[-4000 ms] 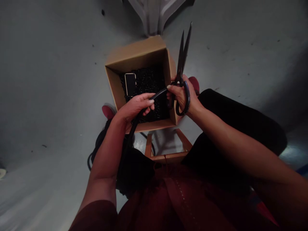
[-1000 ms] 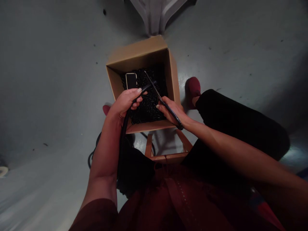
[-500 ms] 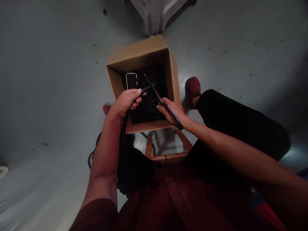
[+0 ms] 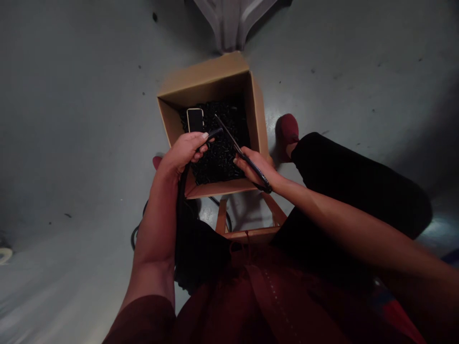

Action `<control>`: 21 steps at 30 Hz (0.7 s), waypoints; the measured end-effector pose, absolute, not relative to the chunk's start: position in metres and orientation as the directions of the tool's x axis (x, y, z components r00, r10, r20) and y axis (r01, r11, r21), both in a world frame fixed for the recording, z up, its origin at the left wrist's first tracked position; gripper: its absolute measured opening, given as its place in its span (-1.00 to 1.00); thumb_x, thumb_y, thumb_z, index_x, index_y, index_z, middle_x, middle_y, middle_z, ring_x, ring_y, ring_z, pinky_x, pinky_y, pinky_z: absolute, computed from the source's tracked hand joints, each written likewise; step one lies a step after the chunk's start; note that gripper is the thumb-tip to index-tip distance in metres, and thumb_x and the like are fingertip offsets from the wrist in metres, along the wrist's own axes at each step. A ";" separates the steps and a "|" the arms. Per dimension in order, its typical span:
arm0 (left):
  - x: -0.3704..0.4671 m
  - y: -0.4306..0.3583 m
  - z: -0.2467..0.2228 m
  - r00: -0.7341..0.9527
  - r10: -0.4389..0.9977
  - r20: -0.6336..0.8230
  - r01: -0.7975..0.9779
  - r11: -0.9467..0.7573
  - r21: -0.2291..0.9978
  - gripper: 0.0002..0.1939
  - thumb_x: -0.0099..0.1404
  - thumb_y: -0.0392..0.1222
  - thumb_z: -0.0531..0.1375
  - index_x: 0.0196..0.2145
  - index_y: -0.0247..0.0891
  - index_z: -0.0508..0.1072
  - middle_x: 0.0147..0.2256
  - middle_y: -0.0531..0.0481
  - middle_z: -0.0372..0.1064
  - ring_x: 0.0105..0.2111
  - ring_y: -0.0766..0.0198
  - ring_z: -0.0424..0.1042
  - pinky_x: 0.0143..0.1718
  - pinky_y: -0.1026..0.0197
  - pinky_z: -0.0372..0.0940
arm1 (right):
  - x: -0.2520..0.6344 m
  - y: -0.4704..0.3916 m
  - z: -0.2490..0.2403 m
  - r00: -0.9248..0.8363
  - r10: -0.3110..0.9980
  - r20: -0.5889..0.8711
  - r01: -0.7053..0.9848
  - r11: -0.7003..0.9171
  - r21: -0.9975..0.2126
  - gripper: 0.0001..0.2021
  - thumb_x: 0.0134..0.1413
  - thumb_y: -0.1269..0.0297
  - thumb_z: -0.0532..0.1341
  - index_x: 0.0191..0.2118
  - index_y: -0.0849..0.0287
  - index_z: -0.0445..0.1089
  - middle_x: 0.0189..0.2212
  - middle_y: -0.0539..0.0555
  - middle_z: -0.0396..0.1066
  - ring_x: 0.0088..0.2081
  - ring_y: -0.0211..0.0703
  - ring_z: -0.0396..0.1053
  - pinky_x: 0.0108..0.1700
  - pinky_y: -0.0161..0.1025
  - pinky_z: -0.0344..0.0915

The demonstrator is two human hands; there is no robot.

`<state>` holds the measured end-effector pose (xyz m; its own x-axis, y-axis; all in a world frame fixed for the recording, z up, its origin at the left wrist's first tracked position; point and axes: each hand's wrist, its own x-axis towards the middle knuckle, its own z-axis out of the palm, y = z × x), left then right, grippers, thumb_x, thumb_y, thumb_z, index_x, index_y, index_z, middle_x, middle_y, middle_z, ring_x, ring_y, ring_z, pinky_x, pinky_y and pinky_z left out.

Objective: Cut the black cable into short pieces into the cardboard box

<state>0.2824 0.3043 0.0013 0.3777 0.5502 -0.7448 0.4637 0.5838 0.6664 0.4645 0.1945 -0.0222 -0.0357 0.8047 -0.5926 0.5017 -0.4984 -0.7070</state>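
Note:
My left hand grips a black corrugated tube near its end, thumb on top. The rest of the tube runs back under my left forearm toward my lap. In my right hand is a pair of scissors, its dark handles around my fingers and its blades pointing up and left. The blades lie close to the tube's free end; whether they touch it I cannot tell. Below both hands, many short black pieces fill the bottom of an open cardboard box.
A phone with a pale edge lies on the black pieces at the box's left. Behind the box stands a grey plastic leg. Wooden bars are near my lap, and a pale roll is at the far left.
The tube's end, which reached past the scissor blades, now stops just left of them and looks shorter. My left hand has shifted slightly left.

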 end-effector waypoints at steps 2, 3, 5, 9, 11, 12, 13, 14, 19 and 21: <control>0.283 0.304 0.001 0.382 0.548 -0.744 0.465 0.582 0.667 -0.76 0.30 -0.08 0.13 -0.29 -0.35 0.41 -0.56 0.14 0.13 -0.68 0.56 0.05 -0.71 0.45 -0.09 | 0.464 0.194 -0.021 -0.039 0.789 -0.613 0.476 -0.524 -0.706 -0.91 0.10 0.25 0.08 -0.38 0.11 0.15 -0.51 -0.01 0.25 -0.48 -0.23 0.22 -0.40 -0.28 0.09; 0.283 0.304 0.000 0.383 0.548 -0.744 0.465 0.581 0.668 -0.76 0.30 -0.09 0.12 -0.30 -0.35 0.41 -0.56 0.14 0.13 -0.68 0.57 0.05 -0.71 0.45 -0.09 | 0.464 0.194 -0.021 -0.046 0.779 -0.626 0.444 -0.545 -0.711 -0.89 0.11 0.23 0.08 -0.37 0.11 0.15 -0.53 -0.03 0.24 -0.50 -0.24 0.21 -0.42 -0.28 0.09; 0.283 0.304 0.000 0.384 0.547 -0.744 0.462 0.584 0.667 -0.76 0.30 -0.08 0.13 -0.30 -0.35 0.41 -0.56 0.13 0.13 -0.68 0.57 0.04 -0.71 0.45 -0.09 | 0.463 0.192 -0.021 -0.058 0.754 -0.654 0.351 -0.598 -0.720 -0.87 0.13 0.19 0.08 -0.35 0.11 0.14 -0.55 -0.05 0.21 -0.54 -0.26 0.20 -0.47 -0.30 0.10; 0.284 0.305 0.000 0.360 0.563 -0.744 0.428 0.609 0.668 -0.76 0.29 -0.08 0.14 -0.29 -0.35 0.41 -0.56 0.14 0.13 -0.68 0.57 0.05 -0.72 0.45 -0.09 | 0.461 0.192 -0.023 -0.074 0.717 -0.693 0.198 -0.671 -0.715 -0.85 0.18 0.14 0.05 -0.26 0.10 0.13 -0.51 -0.06 0.24 -0.56 -0.30 0.21 -0.52 -0.32 0.16; 0.284 0.306 0.001 0.349 0.567 -0.746 0.409 0.624 0.666 -0.75 0.29 -0.06 0.15 -0.27 -0.35 0.41 -0.57 0.15 0.13 -0.69 0.57 0.04 -0.72 0.45 -0.09 | 0.460 0.194 -0.022 -0.078 0.715 -0.694 0.174 -0.676 -0.716 -0.82 0.18 0.12 0.06 -0.24 0.11 0.13 -0.46 -0.04 0.26 -0.54 -0.30 0.24 -0.51 -0.32 0.21; 0.284 0.306 0.002 0.350 0.564 -0.748 0.398 0.634 0.663 -0.74 0.29 -0.06 0.16 -0.26 -0.35 0.41 -0.58 0.15 0.12 -0.69 0.57 0.04 -0.73 0.45 -0.09 | 0.460 0.195 -0.022 -0.079 0.715 -0.695 0.170 -0.677 -0.716 -0.81 0.18 0.11 0.07 -0.23 0.12 0.13 -0.44 -0.03 0.26 -0.52 -0.30 0.26 -0.50 -0.32 0.22; 0.284 0.307 0.002 0.354 0.559 -0.750 0.382 0.645 0.661 -0.73 0.29 -0.05 0.16 -0.26 -0.35 0.41 -0.58 0.16 0.12 -0.69 0.57 0.04 -0.73 0.45 -0.10 | 0.459 0.195 -0.021 -0.078 0.713 -0.696 0.168 -0.679 -0.714 -0.79 0.18 0.10 0.08 -0.22 0.12 0.13 -0.43 -0.01 0.27 -0.50 -0.30 0.27 -0.48 -0.32 0.24; 0.284 0.308 0.003 0.361 0.555 -0.749 0.363 0.656 0.661 -0.72 0.28 -0.04 0.17 -0.25 -0.35 0.41 -0.58 0.16 0.11 -0.70 0.57 0.03 -0.73 0.45 -0.10 | 0.459 0.196 -0.021 -0.078 0.712 -0.698 0.170 -0.681 -0.713 -0.78 0.17 0.10 0.09 -0.21 0.13 0.13 -0.42 -0.01 0.27 -0.48 -0.29 0.28 -0.46 -0.32 0.25; 0.284 0.309 0.004 0.399 0.563 -0.723 0.274 0.680 0.681 -0.72 0.28 -0.05 0.18 -0.23 -0.36 0.40 -0.57 0.16 0.11 -0.70 0.58 0.05 -0.73 0.47 -0.10 | 0.458 0.192 -0.021 -0.111 0.740 -0.663 0.236 -0.629 -0.741 -0.66 0.12 -0.01 0.11 -0.15 0.15 0.18 -0.39 0.04 0.31 -0.38 -0.19 0.33 -0.35 -0.24 0.27; 0.284 0.309 0.004 0.412 0.568 -0.713 0.258 0.677 0.689 -0.73 0.28 -0.05 0.17 -0.24 -0.36 0.40 -0.57 0.15 0.11 -0.69 0.59 0.05 -0.73 0.48 -0.10 | 0.458 0.190 -0.022 -0.119 0.758 -0.641 0.254 -0.601 -0.758 -0.62 0.10 -0.05 0.11 -0.13 0.16 0.19 -0.35 0.06 0.32 -0.33 -0.15 0.34 -0.30 -0.20 0.26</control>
